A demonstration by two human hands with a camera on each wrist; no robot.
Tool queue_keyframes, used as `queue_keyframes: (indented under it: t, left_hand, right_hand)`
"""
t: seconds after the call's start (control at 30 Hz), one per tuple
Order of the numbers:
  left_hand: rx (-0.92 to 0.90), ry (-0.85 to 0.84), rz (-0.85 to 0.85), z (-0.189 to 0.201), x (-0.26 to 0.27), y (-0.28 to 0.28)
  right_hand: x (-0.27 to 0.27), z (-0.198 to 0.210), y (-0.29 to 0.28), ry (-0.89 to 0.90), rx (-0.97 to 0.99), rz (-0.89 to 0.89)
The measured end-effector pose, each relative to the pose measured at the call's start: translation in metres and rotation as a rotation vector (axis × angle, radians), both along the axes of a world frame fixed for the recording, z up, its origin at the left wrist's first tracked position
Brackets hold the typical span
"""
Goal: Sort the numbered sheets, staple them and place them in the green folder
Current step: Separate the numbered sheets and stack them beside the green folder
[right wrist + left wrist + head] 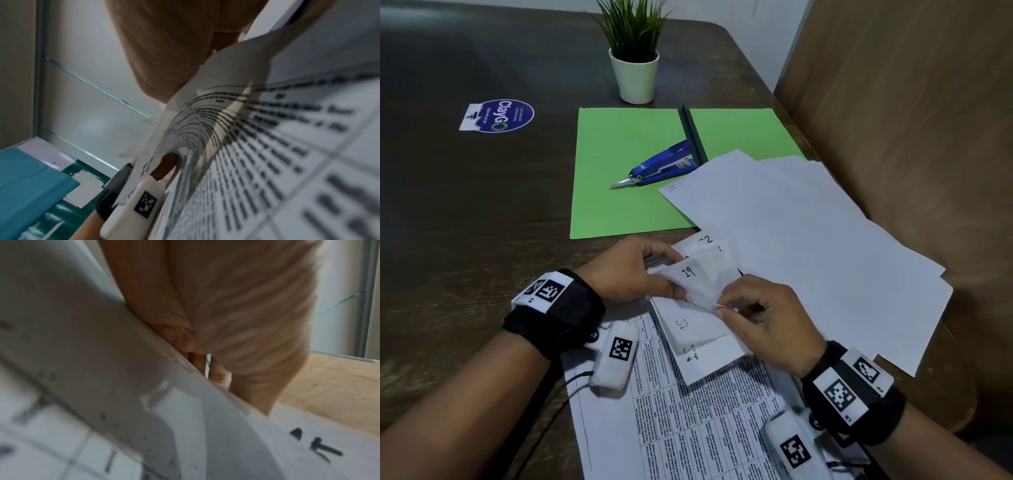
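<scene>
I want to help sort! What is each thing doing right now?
Green folder: open, flat on the table.
Stapler: lying on the folder, unused.
Numbered sheets: fanned, held by both hands.
Left hand: gripping the sheets.
Right hand: pinching a sheet corner.
Plant: upright.

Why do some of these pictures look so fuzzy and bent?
Head view: dim but sharp; the handwritten 19 on the fanned white numbered sheets is readable. Left wrist view: blurred palm fills it. Right wrist view: printed table sheet curves, near text smeared.
</scene>
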State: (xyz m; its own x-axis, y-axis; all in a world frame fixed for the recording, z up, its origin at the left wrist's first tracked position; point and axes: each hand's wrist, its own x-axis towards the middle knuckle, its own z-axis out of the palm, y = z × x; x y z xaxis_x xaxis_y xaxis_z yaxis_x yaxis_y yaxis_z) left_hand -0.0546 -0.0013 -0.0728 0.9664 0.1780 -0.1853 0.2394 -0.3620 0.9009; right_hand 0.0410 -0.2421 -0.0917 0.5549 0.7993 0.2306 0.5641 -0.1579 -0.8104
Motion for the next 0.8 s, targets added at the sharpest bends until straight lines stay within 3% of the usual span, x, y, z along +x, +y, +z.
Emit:
queue_keyframes:
  t: [0.23,0.47,0.67,0.8]
  left_hand:
    - [0.000,-0.004,-0.004,-0.0018,-0.0008,0.0013]
    - [-0.025,-0.011,-0.011,0.0003,-0.0020,0.0004]
    - [-0.015,-0.020,-0.021,0.0020,-0.0023,-0.0009]
    - [-0.039,0.015,0.009,0.0001,-0.0013,0.0000]
  right_hand:
    - [-0.0034,0.0030,0.0007,-0.110,-0.024,-0.027]
    - [-0.0076,0.0083,-0.0010,0.114,-0.062,0.022]
    - [-0.0079,0.0043,-0.0006,-0.020,-0.027,0.063]
    - [-0.0081,0.0069,0.0013,0.137,-0.028,0.027]
